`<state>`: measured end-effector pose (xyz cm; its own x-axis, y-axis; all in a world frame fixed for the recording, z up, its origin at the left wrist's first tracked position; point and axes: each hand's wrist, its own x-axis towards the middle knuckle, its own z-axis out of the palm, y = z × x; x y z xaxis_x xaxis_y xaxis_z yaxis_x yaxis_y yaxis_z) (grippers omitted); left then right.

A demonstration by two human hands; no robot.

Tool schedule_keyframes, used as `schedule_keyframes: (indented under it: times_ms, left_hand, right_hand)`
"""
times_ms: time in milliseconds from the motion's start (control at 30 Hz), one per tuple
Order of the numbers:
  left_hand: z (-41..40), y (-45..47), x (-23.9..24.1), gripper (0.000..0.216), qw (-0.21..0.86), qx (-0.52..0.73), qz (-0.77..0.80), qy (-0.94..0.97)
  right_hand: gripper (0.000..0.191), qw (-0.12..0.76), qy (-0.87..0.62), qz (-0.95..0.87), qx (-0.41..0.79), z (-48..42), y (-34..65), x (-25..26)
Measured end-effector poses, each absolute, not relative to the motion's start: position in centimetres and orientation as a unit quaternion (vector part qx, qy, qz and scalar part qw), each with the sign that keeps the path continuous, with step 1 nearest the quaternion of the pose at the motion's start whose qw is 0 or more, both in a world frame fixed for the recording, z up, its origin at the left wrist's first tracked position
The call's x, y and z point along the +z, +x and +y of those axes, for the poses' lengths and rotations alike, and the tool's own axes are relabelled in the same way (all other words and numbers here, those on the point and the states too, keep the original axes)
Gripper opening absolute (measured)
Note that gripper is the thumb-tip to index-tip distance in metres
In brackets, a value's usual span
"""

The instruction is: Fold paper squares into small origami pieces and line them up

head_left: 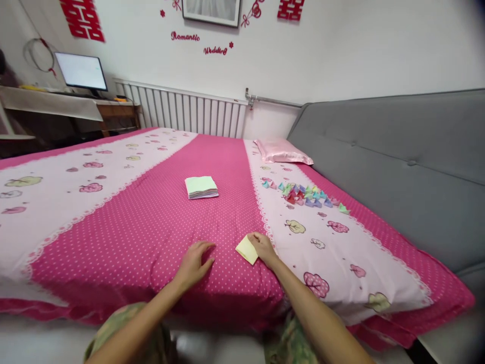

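Observation:
My right hand [262,247] grips the upper right edge of a pale yellow sheet of paper [246,251], which looks folded and lies at the bed's near side. To its left, my left hand [194,265] rests on or just above the pink dotted bedspread [223,222], thumb and fingers apart, holding nothing. Farther back sits a stack of square paper [201,186], pale green on top with other colours showing at its edge. Over on the right, several small folded paper pieces [303,194] in many colours lie in a cluster.
A pink pillow [282,151] lies at the far right against the grey padded headboard [390,162]. Behind the bed runs a radiator [185,108] along the wall. At the left stands a desk [49,103] with a lit monitor [81,71].

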<state>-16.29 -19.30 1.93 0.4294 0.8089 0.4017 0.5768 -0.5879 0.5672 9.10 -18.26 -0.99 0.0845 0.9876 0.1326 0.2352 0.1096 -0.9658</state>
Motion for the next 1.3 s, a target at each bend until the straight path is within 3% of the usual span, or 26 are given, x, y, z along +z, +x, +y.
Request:
schedule_keyframes:
  times_ms: [333, 567, 733, 900, 1000, 1300]
  left_hand:
    - [-17.4, -10.4, 2.3, 0.055, 0.209, 0.283, 0.320, 0.880]
    - [-18.2, -10.1, 1.8, 0.039, 0.237, 0.299, 0.323, 0.866]
    - [-19.2, -10.5, 2.0, 0.041, 0.260, 0.316, 0.319, 0.855]
    - [-20.2, -11.8, 2.4, 0.037, 0.220, 0.328, 0.340, 0.853]
    - [-20.6, -12.5, 2.7, 0.034, 0.221, 0.324, 0.335, 0.857]
    - [-21.3, -12.7, 2.7, 0.031, 0.233, 0.330, 0.321, 0.856]
  right_hand:
    - [0.038, 0.465, -0.570, -0.577, 0.354, -17.7, 9.4, -0.6]
    - [0.034, 0.449, -0.589, -0.569, 0.356, -18.4, 8.3, 0.2]
    - [0.029, 0.434, -0.564, -0.589, 0.384, -20.0, 6.9, 1.2]
    - [0.025, 0.411, -0.569, -0.672, 0.234, -22.3, 7.9, 3.4]
    - [0.024, 0.405, -0.524, -0.718, 0.216, -23.4, 9.0, 4.7]
    - [0.048, 0.326, -0.469, -0.794, 0.206, -23.4, 10.2, 5.0]
